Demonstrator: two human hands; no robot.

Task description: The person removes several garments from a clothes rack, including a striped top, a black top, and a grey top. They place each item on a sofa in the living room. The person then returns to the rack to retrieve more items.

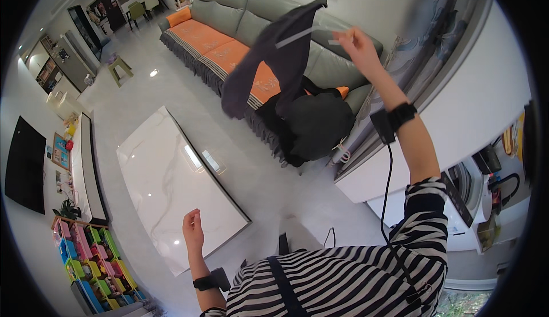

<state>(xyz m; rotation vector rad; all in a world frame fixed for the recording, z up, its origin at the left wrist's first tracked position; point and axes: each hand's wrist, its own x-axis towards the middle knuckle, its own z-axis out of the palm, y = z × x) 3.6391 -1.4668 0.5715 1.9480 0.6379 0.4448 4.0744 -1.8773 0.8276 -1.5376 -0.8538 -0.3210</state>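
My right hand [356, 48] is raised at the upper right, thumb and fingers pinched on a thin pale strip [296, 38], blurred, possibly part of a hanger. The strip crosses in front of a dark garment [274, 51] with two leg-like parts, spread in the air before the sofa; whether it is joined to the strip I cannot tell. Below it, a heap of black and dark grey cloth [319, 124] lies at the sofa's near end. My left hand [194, 231] is over the near part of the marble-patterned table [171, 175], fingers loosely bent, holding nothing.
A grey-green leather sofa [223, 10] with orange seat covers runs along the wall. Patterned curtains [433, 42] hang at the right, near a white cabinet [467, 89] and a washing machine [465, 184]. Coloured toy bins [92, 265] and a TV stand [88, 171] line the left; a stool [119, 70] stands farther off.
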